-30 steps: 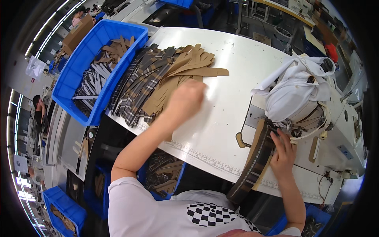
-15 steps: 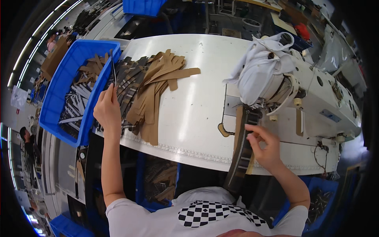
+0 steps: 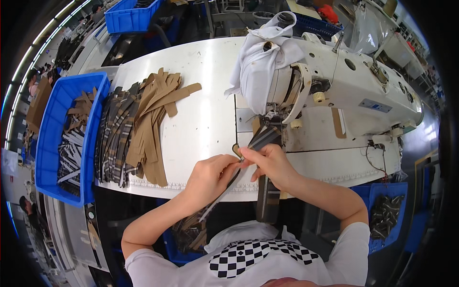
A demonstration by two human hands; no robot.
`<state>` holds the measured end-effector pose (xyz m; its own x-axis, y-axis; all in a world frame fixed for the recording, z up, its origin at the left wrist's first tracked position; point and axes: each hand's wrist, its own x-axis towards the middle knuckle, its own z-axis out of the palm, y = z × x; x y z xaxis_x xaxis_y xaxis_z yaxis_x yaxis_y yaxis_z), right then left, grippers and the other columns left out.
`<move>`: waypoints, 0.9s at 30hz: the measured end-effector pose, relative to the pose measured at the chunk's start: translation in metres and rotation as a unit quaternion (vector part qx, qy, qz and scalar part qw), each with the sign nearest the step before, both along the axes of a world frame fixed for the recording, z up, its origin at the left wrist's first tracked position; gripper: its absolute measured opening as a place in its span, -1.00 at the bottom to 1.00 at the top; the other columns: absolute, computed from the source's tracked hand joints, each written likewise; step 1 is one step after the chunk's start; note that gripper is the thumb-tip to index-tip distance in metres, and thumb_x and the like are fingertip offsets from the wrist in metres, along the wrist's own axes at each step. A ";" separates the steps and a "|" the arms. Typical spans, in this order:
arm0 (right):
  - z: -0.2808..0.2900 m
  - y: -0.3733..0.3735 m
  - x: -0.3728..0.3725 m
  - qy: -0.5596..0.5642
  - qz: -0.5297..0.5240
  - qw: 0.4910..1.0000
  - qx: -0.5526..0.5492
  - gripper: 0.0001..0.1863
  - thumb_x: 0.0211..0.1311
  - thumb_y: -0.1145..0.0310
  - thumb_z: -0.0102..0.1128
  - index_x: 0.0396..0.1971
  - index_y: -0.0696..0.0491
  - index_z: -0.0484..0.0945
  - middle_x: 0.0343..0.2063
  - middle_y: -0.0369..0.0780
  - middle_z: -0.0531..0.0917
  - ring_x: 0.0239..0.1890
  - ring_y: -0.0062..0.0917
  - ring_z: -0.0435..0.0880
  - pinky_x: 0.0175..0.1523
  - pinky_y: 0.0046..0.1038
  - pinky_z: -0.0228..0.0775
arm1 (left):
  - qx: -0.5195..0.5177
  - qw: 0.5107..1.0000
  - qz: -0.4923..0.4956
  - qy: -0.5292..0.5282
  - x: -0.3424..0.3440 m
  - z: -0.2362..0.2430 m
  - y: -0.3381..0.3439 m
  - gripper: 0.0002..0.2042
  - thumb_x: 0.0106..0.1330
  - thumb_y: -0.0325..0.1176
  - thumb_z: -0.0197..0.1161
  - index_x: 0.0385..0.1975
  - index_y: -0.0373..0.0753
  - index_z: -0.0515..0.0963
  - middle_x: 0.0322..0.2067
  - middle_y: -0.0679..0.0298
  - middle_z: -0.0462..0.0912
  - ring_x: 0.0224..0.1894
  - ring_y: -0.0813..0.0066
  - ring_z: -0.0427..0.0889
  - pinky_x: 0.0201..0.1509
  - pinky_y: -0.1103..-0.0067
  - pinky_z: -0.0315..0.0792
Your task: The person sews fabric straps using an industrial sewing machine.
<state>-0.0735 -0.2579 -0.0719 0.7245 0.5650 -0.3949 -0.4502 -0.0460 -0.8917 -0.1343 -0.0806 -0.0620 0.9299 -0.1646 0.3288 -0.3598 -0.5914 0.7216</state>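
And here is the left hand (image 3: 210, 176), thumb and forefinger nearly closed in a pinch, the slim plaid strip (image 3: 211, 208) trailing below it. Fingertip to fingertip with it, the right hand (image 3: 273, 165) pinches too, other fingers loosely curled; striped fabric fans out just above. Whether that's the same piece, the fingers hide. Risky spot: a pinch this light could let the strip slip or twist, and its loose tail could snag on the counter (image 3: 203, 124) edge. Right below the right hand, the dark band (image 3: 268, 205) overhangs that edge; its weight, or a forearm brushing it, might drag it askew under the sewing machine (image 3: 346, 81) just beyond. Farther out, left of the left hand, tan strips (image 3: 152, 119) overlap plaid strips (image 3: 114, 138); a careless sleeve could scatter them. Past those, a blue bin (image 3: 91, 153).
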 end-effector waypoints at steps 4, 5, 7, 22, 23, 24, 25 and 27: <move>-0.008 0.011 0.004 0.024 -0.020 0.999 0.008 -0.64 0.36 0.17 0.12 -0.13 0.20 0.50 -0.18 -0.09 0.59 -0.19 -0.53 0.61 -0.47 -0.57 0.54 | -0.046 0.974 0.091 0.202 0.008 0.002 0.014 -0.91 0.31 -0.51 0.21 -0.29 -0.41 0.56 -0.59 0.24 0.61 -0.59 0.71 0.44 -0.51 0.68 0.36; -0.005 0.008 0.005 -0.011 0.021 1.000 -0.016 -0.67 0.35 0.30 0.10 -0.02 0.20 0.44 -0.17 -0.07 0.59 -0.20 -0.46 0.64 -0.36 -0.49 0.57 | -0.022 0.978 0.114 0.175 0.003 0.009 0.020 -0.90 0.32 -0.49 0.21 -0.28 -0.40 0.56 -0.61 0.30 0.58 -0.56 0.76 0.37 -0.50 0.72 0.32; -0.009 0.001 0.004 -0.163 0.058 0.983 -0.061 -0.69 0.32 0.38 0.09 -0.01 0.21 0.44 -0.17 -0.04 0.59 -0.20 -0.39 0.65 -0.29 -0.44 0.56 | 0.042 0.982 0.180 -0.033 -0.001 0.030 0.046 -0.91 0.26 -0.51 0.24 -0.27 -0.32 0.60 -0.63 0.14 0.59 -0.63 0.54 0.56 -0.49 0.62 0.44; -0.006 0.002 0.021 -0.827 0.057 0.559 0.000 -0.79 -0.05 0.56 0.27 -0.34 0.25 0.55 -0.19 -0.12 0.56 -0.36 -0.46 0.62 -0.30 -0.50 0.56 | 0.437 0.850 0.276 -0.101 0.016 0.069 0.176 -0.38 0.09 -0.57 0.30 0.23 -0.11 0.36 0.26 0.11 0.32 0.18 0.08 0.41 0.26 0.34 0.33; -0.013 -0.001 0.023 -0.841 0.057 0.537 -0.013 -0.78 -0.05 0.55 0.29 -0.34 0.24 0.55 -0.19 -0.12 0.55 -0.35 -0.47 0.62 -0.29 -0.51 0.56 | 0.396 0.886 0.188 -0.151 0.026 0.055 0.140 -0.36 0.04 -0.56 0.32 0.22 -0.10 0.39 0.23 0.13 0.38 0.16 0.08 0.44 0.23 0.37 0.36; -0.012 -0.002 0.024 -0.842 0.056 0.537 -0.014 -0.78 -0.05 0.55 0.29 -0.34 0.24 0.55 -0.19 -0.12 0.55 -0.35 -0.47 0.62 -0.29 -0.51 0.56 | 0.380 0.907 0.064 -0.169 0.029 0.043 0.115 -0.37 0.03 -0.58 0.33 0.20 -0.10 0.41 0.23 0.16 0.38 0.16 0.11 0.46 0.18 0.33 0.42; -0.012 -0.003 0.028 -0.851 0.059 0.522 -0.002 -0.78 -0.05 0.55 0.29 -0.33 0.23 0.56 -0.22 -0.14 0.55 -0.35 -0.48 0.62 -0.30 -0.53 0.56 | 0.407 0.873 -0.037 -0.266 0.032 0.029 0.090 -0.40 0.01 -0.55 0.35 0.15 -0.04 0.46 0.17 0.19 0.46 0.06 0.17 0.54 0.08 0.36 0.50; -0.010 -0.009 0.028 -0.859 0.064 0.507 0.002 -0.78 -0.05 0.55 0.29 -0.33 0.22 0.56 -0.24 -0.16 0.55 -0.34 -0.48 0.63 -0.31 -0.54 0.56 | 0.329 0.845 -0.137 -0.400 0.045 0.003 0.049 -0.52 0.13 -0.46 0.21 0.10 0.07 0.42 0.14 0.33 0.46 0.04 0.38 0.53 0.04 0.52 0.52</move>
<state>-0.0457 -0.2668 -0.0815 -0.0465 0.6491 0.7593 0.9989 0.0269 0.0381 -0.0893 -0.0321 -0.0591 0.3514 -0.7294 0.5869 -0.7656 -0.5847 -0.2683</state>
